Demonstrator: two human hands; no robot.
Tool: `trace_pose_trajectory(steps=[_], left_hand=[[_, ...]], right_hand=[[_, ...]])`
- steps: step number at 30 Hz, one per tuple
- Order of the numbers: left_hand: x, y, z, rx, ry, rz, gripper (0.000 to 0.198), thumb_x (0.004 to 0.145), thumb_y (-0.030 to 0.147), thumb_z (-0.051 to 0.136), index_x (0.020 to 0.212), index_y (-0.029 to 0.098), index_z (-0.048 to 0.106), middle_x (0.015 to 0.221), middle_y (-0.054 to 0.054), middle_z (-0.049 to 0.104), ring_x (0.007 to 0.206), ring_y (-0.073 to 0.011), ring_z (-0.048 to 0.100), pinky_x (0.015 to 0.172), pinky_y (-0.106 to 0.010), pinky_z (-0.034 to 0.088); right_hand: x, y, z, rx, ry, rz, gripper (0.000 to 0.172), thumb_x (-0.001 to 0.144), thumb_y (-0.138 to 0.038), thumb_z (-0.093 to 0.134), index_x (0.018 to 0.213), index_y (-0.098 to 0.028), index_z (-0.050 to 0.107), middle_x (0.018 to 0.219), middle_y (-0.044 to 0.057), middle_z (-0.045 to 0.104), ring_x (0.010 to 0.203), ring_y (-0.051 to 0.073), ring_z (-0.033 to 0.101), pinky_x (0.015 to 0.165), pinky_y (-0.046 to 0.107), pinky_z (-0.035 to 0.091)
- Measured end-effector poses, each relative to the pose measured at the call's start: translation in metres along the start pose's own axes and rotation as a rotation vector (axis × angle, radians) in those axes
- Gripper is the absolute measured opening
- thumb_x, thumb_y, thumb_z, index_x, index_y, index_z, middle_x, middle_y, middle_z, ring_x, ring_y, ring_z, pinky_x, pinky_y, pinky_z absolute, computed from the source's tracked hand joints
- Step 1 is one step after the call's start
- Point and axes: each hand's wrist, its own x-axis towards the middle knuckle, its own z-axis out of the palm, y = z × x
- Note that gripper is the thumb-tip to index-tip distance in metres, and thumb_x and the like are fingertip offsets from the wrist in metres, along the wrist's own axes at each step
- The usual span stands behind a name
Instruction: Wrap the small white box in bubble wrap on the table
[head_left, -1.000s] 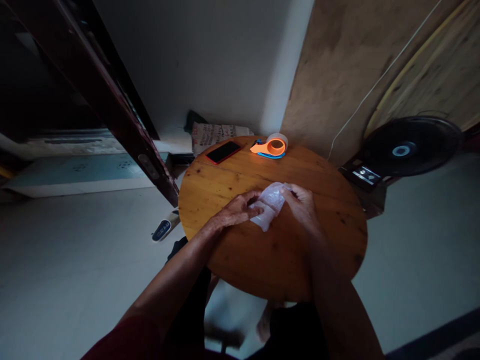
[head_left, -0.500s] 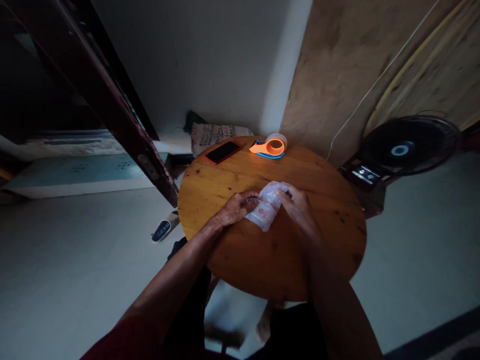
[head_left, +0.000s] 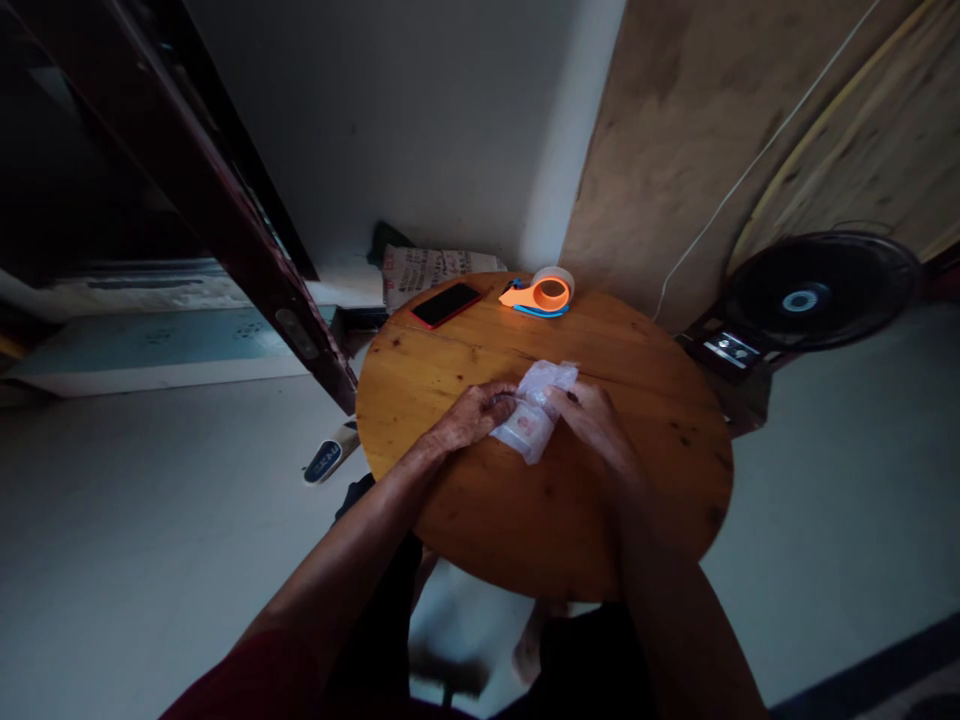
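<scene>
A crinkled, translucent plastic wrapping (head_left: 534, 420) lies on the round wooden table, with a small reddish mark showing through its lower part. My left hand (head_left: 480, 412) is closed on the wrapping's left edge, thumb on top. From the right, my right hand (head_left: 587, 408) pinches the middle of the wrapping with thumb and forefinger; its other fingers are curled under and partly hidden. The far end of the wrapping sticks out past the right fingertips. Whatever lies inside the plastic cannot be made out clearly.
Toward the table's (head_left: 637, 350) far edge are a red-rimmed phone (head_left: 445, 305) and an orange tape dispenser (head_left: 536, 294) with a roll of clear tape. Behind stands a printed sack (head_left: 427, 268). A black fan (head_left: 817, 295) is at the right; a dark door frame (head_left: 255, 250) rises at the left.
My right hand has moved slightly left and toward me, from the wrapping's far right corner to its middle, leaving that corner uncovered. My left hand has stayed in place.
</scene>
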Motion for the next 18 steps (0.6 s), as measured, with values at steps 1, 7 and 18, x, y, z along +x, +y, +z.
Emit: trace_pose_trajectory(steps=[1,7,18], left_hand=[[0.0,-0.001,0.0,-0.002,0.005,-0.012,0.032,0.089,0.036,0.053,0.11,0.015,0.063,0.089,-0.005,0.066,0.069,-0.0116,0.056,0.061,-0.021,0.044],[0.003,-0.004,0.002,0.015,0.045,-0.003,0.031,0.087,0.033,0.055,0.109,0.013,0.065,0.09,-0.006,0.067,0.071,-0.012,0.057,0.061,-0.02,0.044],[0.002,-0.003,0.001,0.062,0.07,-0.013,0.029,0.087,0.029,0.051,0.106,0.013,0.065,0.081,-0.003,0.065,0.066,-0.0108,0.055,0.057,-0.019,0.042]], right_hand=[[0.0,0.001,-0.002,0.007,0.018,0.002,0.04,0.085,-0.048,0.045,0.065,-0.017,0.06,0.063,0.003,0.062,0.06,0.015,0.056,0.054,0.024,0.035],[-0.003,0.005,-0.012,0.093,-0.17,0.136,0.049,0.087,-0.053,0.042,0.061,-0.017,0.062,0.056,0.004,0.063,0.051,0.014,0.057,0.05,0.024,0.038],[-0.015,-0.012,-0.027,0.464,-0.417,0.01,0.043,0.088,-0.051,0.048,0.07,-0.016,0.065,0.066,0.004,0.066,0.059,0.013,0.059,0.059,0.025,0.045]])
